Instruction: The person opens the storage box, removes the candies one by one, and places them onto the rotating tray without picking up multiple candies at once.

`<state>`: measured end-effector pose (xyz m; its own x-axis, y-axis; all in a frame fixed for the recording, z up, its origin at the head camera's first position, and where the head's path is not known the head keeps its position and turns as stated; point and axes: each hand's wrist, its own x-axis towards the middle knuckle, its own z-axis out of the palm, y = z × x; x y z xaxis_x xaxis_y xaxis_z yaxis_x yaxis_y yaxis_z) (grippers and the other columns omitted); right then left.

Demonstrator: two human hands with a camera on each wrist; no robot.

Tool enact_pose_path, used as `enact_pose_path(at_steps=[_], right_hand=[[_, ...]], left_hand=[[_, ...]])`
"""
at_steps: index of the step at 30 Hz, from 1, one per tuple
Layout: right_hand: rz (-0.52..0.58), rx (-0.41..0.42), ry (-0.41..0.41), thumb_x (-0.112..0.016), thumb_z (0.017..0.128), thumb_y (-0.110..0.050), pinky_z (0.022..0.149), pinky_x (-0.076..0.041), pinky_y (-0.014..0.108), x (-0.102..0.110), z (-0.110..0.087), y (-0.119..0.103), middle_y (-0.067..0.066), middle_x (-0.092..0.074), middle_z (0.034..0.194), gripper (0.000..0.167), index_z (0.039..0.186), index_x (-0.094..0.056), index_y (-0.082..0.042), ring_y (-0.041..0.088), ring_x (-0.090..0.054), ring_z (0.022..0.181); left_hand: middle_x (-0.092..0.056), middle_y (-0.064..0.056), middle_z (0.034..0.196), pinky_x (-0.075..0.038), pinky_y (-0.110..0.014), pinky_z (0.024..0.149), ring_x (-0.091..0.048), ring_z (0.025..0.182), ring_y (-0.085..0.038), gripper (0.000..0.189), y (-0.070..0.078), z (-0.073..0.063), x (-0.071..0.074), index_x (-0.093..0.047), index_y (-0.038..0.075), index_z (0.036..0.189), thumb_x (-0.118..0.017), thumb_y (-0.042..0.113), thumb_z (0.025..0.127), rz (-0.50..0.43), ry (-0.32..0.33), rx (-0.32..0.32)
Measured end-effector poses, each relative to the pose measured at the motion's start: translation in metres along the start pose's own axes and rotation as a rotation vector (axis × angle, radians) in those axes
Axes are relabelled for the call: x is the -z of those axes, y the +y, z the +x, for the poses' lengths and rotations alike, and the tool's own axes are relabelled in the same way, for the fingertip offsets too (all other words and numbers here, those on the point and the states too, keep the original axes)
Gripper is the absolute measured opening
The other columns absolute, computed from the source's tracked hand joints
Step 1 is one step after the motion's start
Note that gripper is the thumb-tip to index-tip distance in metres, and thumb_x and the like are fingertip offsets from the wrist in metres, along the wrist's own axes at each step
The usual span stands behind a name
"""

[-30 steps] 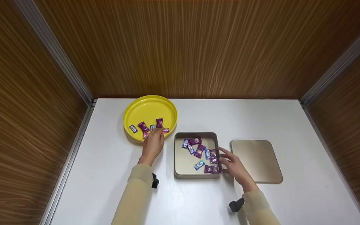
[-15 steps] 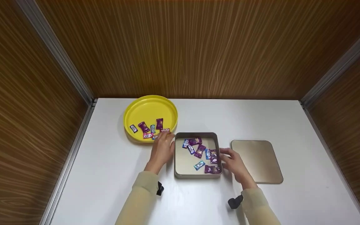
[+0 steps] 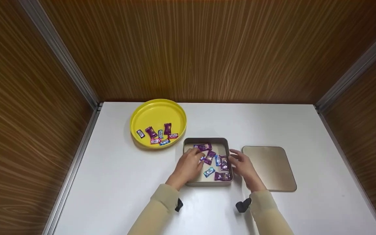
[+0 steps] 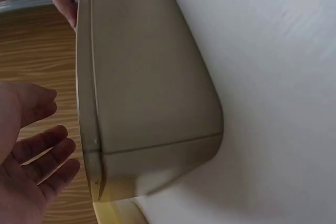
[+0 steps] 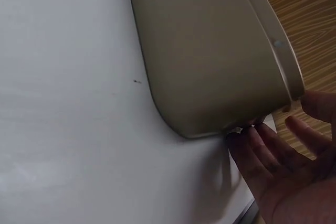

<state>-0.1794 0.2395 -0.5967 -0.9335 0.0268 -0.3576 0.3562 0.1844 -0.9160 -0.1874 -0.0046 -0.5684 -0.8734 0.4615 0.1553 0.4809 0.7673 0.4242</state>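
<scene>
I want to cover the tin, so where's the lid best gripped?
Probably pinch the lid by its right edge, approaching from the right: it lies flat on the table, and the right hand and tin crowd its left side.

Head view: L hand (image 3: 187,165) hides pt. of tin (image 3: 209,184) interior; print on sweets (image 3: 222,176) too small to read; sleeves (image 3: 162,205) cut by lower edge. L-wrist view: yellow tray (image 4: 118,214) cropped below. Wrist views: tin interior hidden; R hand (image 5: 295,181) cropped at R edge, L hand at L.
</scene>
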Motion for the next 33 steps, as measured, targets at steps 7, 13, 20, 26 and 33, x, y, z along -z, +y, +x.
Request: enact_pose_path(at_steps=[7, 13, 20, 26, 33], right_hand=[[-0.033, 0.006, 0.006, -0.05, 0.102, -0.018, 0.099, -0.046, 0.046, -0.002, -0.004, -0.002, 0.023, -0.048, 0.143, 0.047, 0.148, -0.043, -0.007, 0.037, -0.051, 0.126], [-0.05, 0.04, 0.026, -0.047, 0.102, -0.011, 0.095, -0.049, 0.046, -0.009, -0.008, -0.007, 0.028, -0.048, 0.14, 0.048, 0.148, -0.039, -0.002, 0.041, -0.053, 0.123], [-0.017, 0.042, 0.023, -0.048, 0.099, -0.008, 0.092, -0.051, 0.047, -0.016, -0.009, -0.008, 0.028, -0.049, 0.139, 0.048, 0.147, -0.041, -0.001, 0.041, -0.055, 0.121], [0.003, 0.043, -0.013, -0.049, 0.1, -0.007, 0.092, -0.051, 0.046, -0.022, -0.007, -0.006, 0.03, -0.046, 0.141, 0.049, 0.148, -0.04, -0.001, 0.042, -0.054, 0.121], [-0.006, 0.071, -0.018, -0.052, 0.1, -0.007, 0.094, -0.05, 0.044, -0.027, -0.005, -0.002, 0.029, -0.048, 0.139, 0.047, 0.146, -0.042, -0.001, 0.041, -0.053, 0.123]], left_hand=[[-0.065, -0.009, 0.111, -0.051, -0.037, 0.09, -0.061, 0.101, -0.024, 0.026, 0.01, -0.005, -0.015, -0.071, 0.008, 0.112, -0.071, 0.022, 0.09, 0.079, -0.074, -0.048], [-0.067, -0.005, 0.091, -0.052, -0.038, 0.071, -0.062, 0.079, -0.023, 0.016, 0.011, -0.007, -0.019, -0.074, 0.012, 0.095, -0.073, 0.025, 0.087, 0.148, -0.149, 0.005], [-0.064, -0.002, 0.077, -0.049, -0.039, 0.063, -0.06, 0.068, -0.022, 0.018, 0.007, -0.008, -0.022, -0.067, 0.013, 0.077, -0.075, 0.028, 0.084, 0.18, -0.168, 0.032], [-0.063, -0.002, 0.075, -0.05, -0.039, 0.062, -0.06, 0.067, -0.022, 0.03, 0.001, -0.01, -0.023, -0.056, 0.015, 0.065, -0.078, 0.03, 0.081, 0.164, -0.169, 0.067], [-0.064, -0.001, 0.072, -0.051, -0.038, 0.06, -0.061, 0.064, -0.022, 0.021, 0.0, -0.01, -0.024, -0.064, 0.014, 0.073, -0.081, 0.025, 0.077, 0.136, -0.154, 0.1]])
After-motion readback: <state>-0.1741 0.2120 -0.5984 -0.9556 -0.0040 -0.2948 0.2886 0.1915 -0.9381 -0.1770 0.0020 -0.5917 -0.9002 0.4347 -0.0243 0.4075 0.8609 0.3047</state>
